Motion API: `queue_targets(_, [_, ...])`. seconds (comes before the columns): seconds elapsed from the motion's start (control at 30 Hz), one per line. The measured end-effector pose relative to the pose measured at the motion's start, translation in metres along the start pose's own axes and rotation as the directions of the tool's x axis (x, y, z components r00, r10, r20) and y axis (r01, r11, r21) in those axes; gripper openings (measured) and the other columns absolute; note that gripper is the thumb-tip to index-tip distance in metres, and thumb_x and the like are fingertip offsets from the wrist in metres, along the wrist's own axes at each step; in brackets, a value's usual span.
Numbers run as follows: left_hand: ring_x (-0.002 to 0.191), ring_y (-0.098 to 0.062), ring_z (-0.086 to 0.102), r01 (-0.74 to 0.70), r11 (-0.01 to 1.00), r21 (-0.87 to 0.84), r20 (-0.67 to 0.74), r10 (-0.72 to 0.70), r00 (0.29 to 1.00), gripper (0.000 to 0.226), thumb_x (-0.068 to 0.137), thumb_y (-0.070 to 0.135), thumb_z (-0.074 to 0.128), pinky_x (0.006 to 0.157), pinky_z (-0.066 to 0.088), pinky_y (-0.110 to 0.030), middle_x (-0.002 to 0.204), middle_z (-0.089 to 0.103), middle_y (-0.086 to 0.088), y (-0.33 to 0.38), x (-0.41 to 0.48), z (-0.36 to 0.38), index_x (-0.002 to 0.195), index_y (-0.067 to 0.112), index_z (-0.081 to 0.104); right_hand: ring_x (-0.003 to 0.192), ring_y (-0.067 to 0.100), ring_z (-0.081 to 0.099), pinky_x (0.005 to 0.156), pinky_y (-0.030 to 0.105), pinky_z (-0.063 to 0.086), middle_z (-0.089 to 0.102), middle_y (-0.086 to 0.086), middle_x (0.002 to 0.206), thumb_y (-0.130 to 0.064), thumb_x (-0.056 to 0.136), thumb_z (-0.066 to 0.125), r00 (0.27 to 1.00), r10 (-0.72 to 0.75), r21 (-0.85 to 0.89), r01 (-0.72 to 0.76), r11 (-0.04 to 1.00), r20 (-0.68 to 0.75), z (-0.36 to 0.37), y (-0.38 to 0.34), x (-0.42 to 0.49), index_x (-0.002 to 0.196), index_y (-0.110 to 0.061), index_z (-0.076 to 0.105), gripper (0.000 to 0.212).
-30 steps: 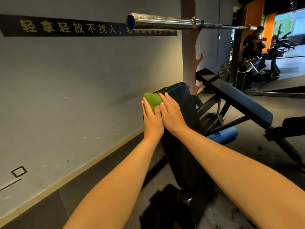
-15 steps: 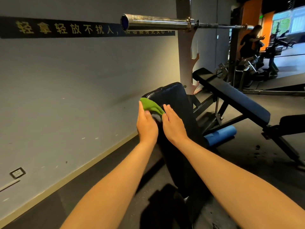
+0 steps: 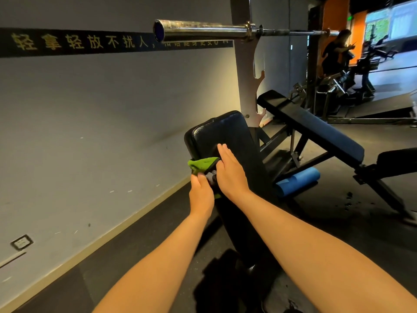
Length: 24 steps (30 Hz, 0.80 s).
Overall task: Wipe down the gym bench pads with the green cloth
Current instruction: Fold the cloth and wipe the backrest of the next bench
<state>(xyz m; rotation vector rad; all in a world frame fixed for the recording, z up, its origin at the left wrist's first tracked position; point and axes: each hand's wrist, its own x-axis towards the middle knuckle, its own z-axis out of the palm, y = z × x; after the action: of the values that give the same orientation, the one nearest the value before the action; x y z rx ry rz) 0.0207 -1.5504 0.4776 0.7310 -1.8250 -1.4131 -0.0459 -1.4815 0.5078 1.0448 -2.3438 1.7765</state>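
Gripping green cloth (image 3: pixel 200 164), barbell (image 3: pixel 203 30) overhead (roller (image 3: pixel 297 180) nearby)

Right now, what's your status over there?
Left hand grips green cloth at pad's left edge. Right hand flat on bench pad. Barbell above, apart from hands.

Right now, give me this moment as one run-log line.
step: wiping pad | left hand: grips green cloth at bench pad left edge | right hand: flat on pad, fingers straight
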Motion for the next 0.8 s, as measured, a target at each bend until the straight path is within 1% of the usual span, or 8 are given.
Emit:
queue_targets(0.1, [0.107,-0.003,0.053,-0.107,0.993,-0.046,-0.041,0.106,0.994,0.048,0.111,0.029,0.023,0.081,0.041,-0.019,0.123,0.05,0.015,0.032,0.01,-0.001,0.158,0.033,0.017,0.151,0.007,0.011,0.123,0.039,0.016,0.017,-0.013,0.164,-0.012,0.104,0.032,1.0,0.009,0.018,-0.01,1.0,0.027,-0.006,0.001,-0.001,0.156,-0.032,0.024,0.057])
queue_targets(0.17, [0.118,-0.001,0.041,-0.149,0.987,-0.056,-0.078,0.144,0.986,0.052,0.111,0.028,0.022,0.087,0.036,-0.015,0.132,0.037,0.018,0.056,0.018,0.001,0.16,0.033,0.005,0.151,0.008,0.013,0.123,0.038,0.016,0.019,-0.011,0.164,-0.008,0.103,0.035,1.0,0.01,0.016,-0.01,1.0,0.023,-0.009,0.001,-0.001,0.156,-0.03,0.026,0.059])
queue_targets(0.27, [0.132,-0.014,0.043,-0.172,0.983,-0.07,-0.084,0.166,0.983,0.053,0.11,0.036,0.025,0.097,0.035,-0.025,0.148,0.042,0.005,0.054,0.023,0.004,0.16,0.032,0.009,0.151,0.009,0.015,0.125,0.041,0.016,0.021,-0.01,0.164,-0.008,0.102,0.034,0.999,0.014,0.057,-0.015,0.998,0.03,-0.011,0.002,-0.001,0.156,-0.029,0.028,0.058])
queue_targets(0.33, [0.13,-0.019,0.049,-0.168,0.983,-0.073,-0.06,0.163,0.985,0.05,0.109,0.04,0.028,0.096,0.041,-0.03,0.14,0.051,0.001,0.036,0.02,0.004,0.158,0.031,0.018,0.151,0.009,0.015,0.125,0.042,0.016,0.021,-0.01,0.164,-0.008,0.103,0.034,0.999,0.008,0.089,-0.012,0.996,0.048,-0.013,0.004,-0.001,0.156,-0.029,0.027,0.058])
queue_targets(0.47, [0.113,-0.018,0.058,-0.052,0.997,-0.057,0.006,0.053,0.999,0.038,0.109,0.038,0.028,0.083,0.04,-0.029,0.113,0.059,0.007,0.0,-0.005,0.007,0.144,0.025,0.037,0.151,0.008,0.011,0.125,0.043,0.015,0.018,-0.014,0.164,-0.008,0.103,0.034,0.996,0.012,0.149,-0.026,0.988,0.091,-0.016,0.01,-0.005,0.156,-0.032,0.026,0.058])
queue_targets(0.57, [0.09,-0.002,0.055,0.029,0.998,-0.058,0.037,-0.026,0.999,0.032,0.11,0.036,0.026,0.079,0.039,-0.028,0.099,0.056,0.015,-0.013,-0.022,0.006,0.139,0.029,0.039,0.152,0.007,0.009,0.125,0.04,0.012,0.016,-0.014,0.164,-0.007,0.104,0.033,0.996,0.03,0.138,-0.042,0.99,0.084,-0.013,0.009,-0.008,0.156,-0.033,0.024,0.059])
queue_targets(0.7, [0.113,-0.019,0.059,0.0,0.994,-0.113,-0.008,-0.001,1.0,0.039,0.11,0.033,0.025,0.089,0.045,-0.033,0.121,0.061,0.001,0.005,-0.004,0.001,0.147,0.028,0.038,0.151,0.005,0.005,0.116,0.026,0.007,0.013,-0.014,0.165,-0.008,0.104,0.033,0.999,0.028,0.08,-0.03,0.996,0.034,-0.002,0.004,-0.011,0.157,-0.031,0.02,0.059])
queue_targets(0.8, [0.125,-0.013,0.048,-0.087,0.981,-0.175,-0.071,0.076,0.995,0.046,0.11,0.032,0.025,0.096,0.04,-0.03,0.139,0.052,0.001,0.041,0.02,-0.001,0.156,0.03,0.024,0.151,0.003,0.005,0.112,0.022,0.006,0.015,-0.015,0.164,-0.008,0.103,0.033,0.999,0.034,0.049,-0.034,0.998,-0.002,0.004,0.007,-0.011,0.158,-0.03,0.02,0.061])
